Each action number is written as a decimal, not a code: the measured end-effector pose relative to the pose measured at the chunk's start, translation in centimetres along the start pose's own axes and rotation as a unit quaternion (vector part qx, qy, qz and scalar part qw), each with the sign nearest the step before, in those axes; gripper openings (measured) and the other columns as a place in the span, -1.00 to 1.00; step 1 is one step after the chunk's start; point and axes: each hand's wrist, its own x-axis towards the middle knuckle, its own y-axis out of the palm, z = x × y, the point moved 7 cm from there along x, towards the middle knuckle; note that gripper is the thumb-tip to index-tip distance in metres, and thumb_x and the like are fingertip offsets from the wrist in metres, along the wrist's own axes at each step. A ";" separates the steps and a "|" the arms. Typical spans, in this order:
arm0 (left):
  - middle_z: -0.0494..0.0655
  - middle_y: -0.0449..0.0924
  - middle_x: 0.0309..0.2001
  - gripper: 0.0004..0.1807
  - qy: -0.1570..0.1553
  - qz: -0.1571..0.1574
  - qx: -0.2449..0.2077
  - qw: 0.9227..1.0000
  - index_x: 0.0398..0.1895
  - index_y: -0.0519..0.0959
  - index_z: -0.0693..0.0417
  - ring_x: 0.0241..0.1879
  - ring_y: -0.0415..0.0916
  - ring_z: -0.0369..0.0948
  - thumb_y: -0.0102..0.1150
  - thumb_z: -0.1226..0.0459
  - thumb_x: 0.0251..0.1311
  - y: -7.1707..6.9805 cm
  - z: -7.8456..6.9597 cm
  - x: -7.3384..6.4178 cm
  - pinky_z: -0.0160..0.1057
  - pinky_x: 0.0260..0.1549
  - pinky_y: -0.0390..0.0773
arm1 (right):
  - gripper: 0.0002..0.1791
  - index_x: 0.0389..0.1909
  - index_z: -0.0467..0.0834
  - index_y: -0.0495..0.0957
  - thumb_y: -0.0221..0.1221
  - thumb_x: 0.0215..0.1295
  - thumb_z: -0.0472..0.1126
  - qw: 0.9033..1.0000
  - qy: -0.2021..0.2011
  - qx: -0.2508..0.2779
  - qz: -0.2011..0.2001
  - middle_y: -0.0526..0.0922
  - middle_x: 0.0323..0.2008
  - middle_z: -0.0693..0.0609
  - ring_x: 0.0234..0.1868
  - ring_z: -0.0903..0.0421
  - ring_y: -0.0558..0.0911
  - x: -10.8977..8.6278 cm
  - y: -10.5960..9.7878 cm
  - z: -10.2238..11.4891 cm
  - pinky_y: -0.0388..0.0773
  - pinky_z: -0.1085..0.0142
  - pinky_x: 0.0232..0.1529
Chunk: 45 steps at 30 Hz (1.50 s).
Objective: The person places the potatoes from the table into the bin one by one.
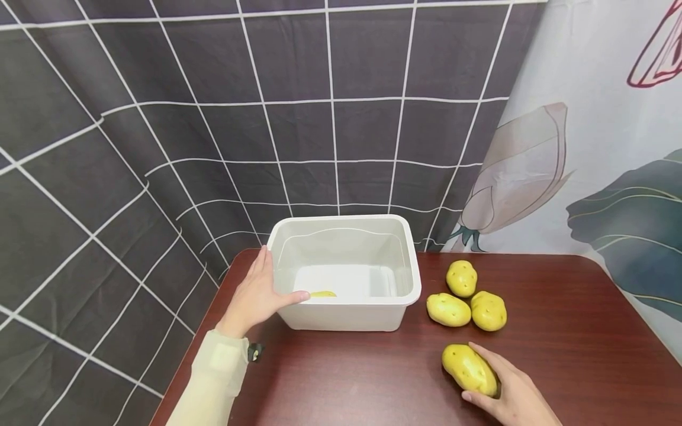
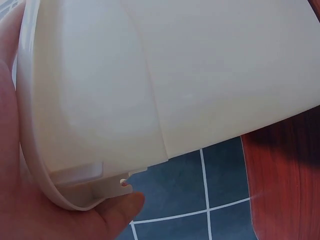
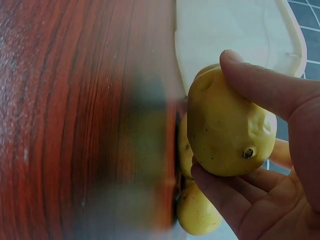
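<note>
Head camera shows a person's right hand [image 1: 511,387] gripping a yellow potato [image 1: 469,368] low over the near right of a red-brown surface [image 1: 341,378], thumb on the near side and fingers around the far side. Seen from the right wrist, the thumb lies across the top of the potato while the fingers curl beneath, a pinch that likely suits its smooth, rounded skin; whether it is clear of the surface is hard to tell. Beyond it, three more potatoes [image 1: 449,310] sit clustered just right of a pale bin [image 1: 341,219], close together and probably within easy reach of that hand. The left hand [image 1: 258,299] lies across the bin's near left corner, its fingers extended along the left side and thumb stretched along the near rim, apparently to steady it rather than lift it. The left forearm, in a pale sleeve [image 1: 213,367], angles forward from the lower left; the right hand enters from the lower right. Inside the bin, a yellow item [image 1: 323,293], perhaps another potato, shows mostly hidden behind the near wall.
</note>
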 end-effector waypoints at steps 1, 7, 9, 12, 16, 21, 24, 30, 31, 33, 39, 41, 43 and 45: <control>0.22 -0.28 0.61 0.52 0.001 -0.001 0.000 1.000 0.57 -0.19 0.38 0.56 -0.21 0.17 0.25 -0.51 -0.13 0.0 0.0 0.0 0.19 0.42 0.07 | 0.01 0.36 -0.06 0.45 0.51 -0.14 0.30 1.000 0.000 0.001 -0.001 0.60 0.14 0.01 -0.08 0.13 0.56 0.0 0.0 0.0 0.57 0.14 -0.10; 0.23 -0.27 0.60 0.52 0.003 -0.002 0.001 1.000 0.57 -0.19 0.38 0.56 -0.20 0.18 0.25 -0.50 -0.12 0.0 0.0 0.0 0.21 0.40 0.10 | 0.01 0.36 -0.06 0.45 0.50 -0.13 0.32 1.000 -0.003 0.001 -0.009 0.60 0.14 0.02 -0.08 0.13 0.56 0.0 -0.2 0.2 0.58 0.14 -0.10; 0.24 -0.28 0.60 0.52 0.004 -0.002 0.001 1.000 0.57 -0.19 0.38 0.56 -0.20 0.18 0.25 -0.50 -0.12 -0.1 -0.1 0.1 0.22 0.40 0.10 | 0.02 0.36 -0.07 0.44 0.50 -0.12 0.32 1.000 -0.004 0.002 -0.008 0.60 0.15 0.00 -0.07 0.12 0.56 0.1 -0.3 0.3 0.58 0.13 -0.10; 0.23 -0.28 0.60 0.51 0.004 0.000 0.000 1.000 0.57 -0.20 0.38 0.56 -0.20 0.18 0.25 -0.49 -0.11 -0.1 -0.1 0.0 0.22 0.40 0.10 | 0.03 0.37 -0.10 0.44 0.50 -0.12 0.31 1.000 -0.003 0.003 -0.006 0.60 0.15 -0.03 -0.07 0.10 0.55 0.3 -0.4 0.3 0.58 0.09 -0.08; 0.23 -0.28 0.60 0.49 0.003 0.001 -0.001 1.000 0.57 -0.20 0.38 0.56 -0.21 0.18 0.29 -0.45 -0.09 -0.1 -0.1 0.0 0.22 0.40 0.10 | 0.04 0.39 -0.12 0.41 0.48 -0.09 0.32 1.000 0.000 0.007 0.003 0.58 0.17 -0.08 -0.07 0.08 0.55 0.5 -0.6 0.4 0.57 0.01 -0.07; 0.22 -0.30 0.61 0.50 0.001 0.006 -0.001 1.000 0.57 -0.22 0.37 0.57 -0.24 0.16 0.26 -0.48 -0.09 0.0 -0.1 0.0 0.21 0.41 0.08 | 0.02 0.37 -0.13 0.42 0.50 -0.08 0.29 1.000 -0.020 0.006 -0.022 0.59 0.18 -0.08 -0.03 0.04 0.58 0.6 -1.2 0.9 0.56 0.00 -0.06; 0.23 -0.30 0.61 0.51 0.001 0.008 -0.001 1.000 0.57 -0.23 0.37 0.57 -0.25 0.15 0.24 -0.49 -0.10 0.0 -0.1 0.0 0.20 0.42 0.06 | 0.00 0.36 -0.14 0.44 0.50 -0.08 0.27 0.999 -0.032 0.005 -0.038 0.59 0.18 -0.08 0.00 0.02 0.59 0.7 -1.5 1.1 0.56 0.00 -0.05; 0.23 -0.32 0.60 0.52 -0.001 0.012 0.002 1.000 0.57 -0.25 0.37 0.57 -0.26 0.14 0.22 -0.51 -0.10 -0.1 -0.1 0.0 0.19 0.43 0.06 | 0.03 0.37 -0.18 0.41 0.48 -0.06 0.30 0.999 -0.020 0.015 -0.022 0.57 0.20 -0.14 0.04 -0.05 0.60 0.9 -1.5 1.0 0.55 -0.08 -0.02; 0.23 -0.32 0.60 0.52 -0.002 0.012 0.002 1.000 0.57 -0.25 0.37 0.57 -0.26 0.14 0.22 -0.51 -0.11 -0.1 -0.1 0.1 0.18 0.43 0.06 | 0.04 0.37 -0.19 0.40 0.48 -0.06 0.30 1.000 -0.015 0.019 -0.016 0.56 0.20 -0.16 0.05 -0.07 0.59 0.9 -1.5 1.0 0.55 -0.10 -0.02; 0.22 -0.33 0.61 0.53 -0.002 0.013 0.001 1.000 0.58 -0.26 0.37 0.57 -0.26 0.14 0.22 -0.51 -0.11 -0.1 -0.1 0.1 0.18 0.43 0.06 | 0.05 0.38 -0.21 0.39 0.48 -0.06 0.30 1.000 -0.008 0.024 -0.010 0.55 0.20 -0.19 0.05 -0.10 0.59 0.9 -1.5 0.9 0.54 -0.14 0.00; 0.22 -0.34 0.61 0.52 -0.002 0.016 0.000 1.000 0.58 -0.27 0.36 0.57 -0.27 0.14 0.23 -0.51 -0.10 -0.1 -0.1 0.0 0.18 0.43 0.05 | 0.03 0.36 -0.22 0.40 0.49 -0.06 0.28 0.999 -0.015 0.024 -0.027 0.57 0.18 -0.17 0.03 -0.08 0.59 1.0 -2.0 1.3 0.55 -0.13 -0.02; 0.22 -0.34 0.61 0.52 -0.002 0.016 0.000 1.000 0.58 -0.27 0.37 0.57 -0.27 0.14 0.22 -0.51 -0.10 -0.1 -0.1 0.0 0.18 0.43 0.04 | 0.02 0.35 -0.21 0.41 0.50 -0.06 0.26 0.999 -0.024 0.021 -0.039 0.58 0.17 -0.15 0.02 -0.06 0.60 1.1 -2.2 1.5 0.55 -0.10 -0.03; 0.22 -0.34 0.61 0.52 -0.002 0.016 0.001 1.000 0.57 -0.27 0.37 0.58 -0.28 0.14 0.22 -0.51 -0.10 0.0 -0.1 0.0 0.18 0.43 0.04 | 0.02 0.35 -0.20 0.42 0.50 -0.07 0.27 0.998 -0.027 0.017 -0.046 0.59 0.16 -0.13 0.01 -0.04 0.60 1.1 -2.3 1.7 0.56 -0.08 -0.05; 0.22 -0.34 0.61 0.52 -0.001 0.015 0.001 1.000 0.57 -0.26 0.37 0.58 -0.27 0.13 0.21 -0.51 -0.09 0.0 -0.1 0.0 0.18 0.43 0.04 | 0.02 0.35 -0.20 0.42 0.50 -0.07 0.27 0.998 -0.028 0.018 -0.048 0.60 0.15 -0.12 0.00 -0.03 0.60 1.1 -2.4 1.8 0.56 -0.07 -0.06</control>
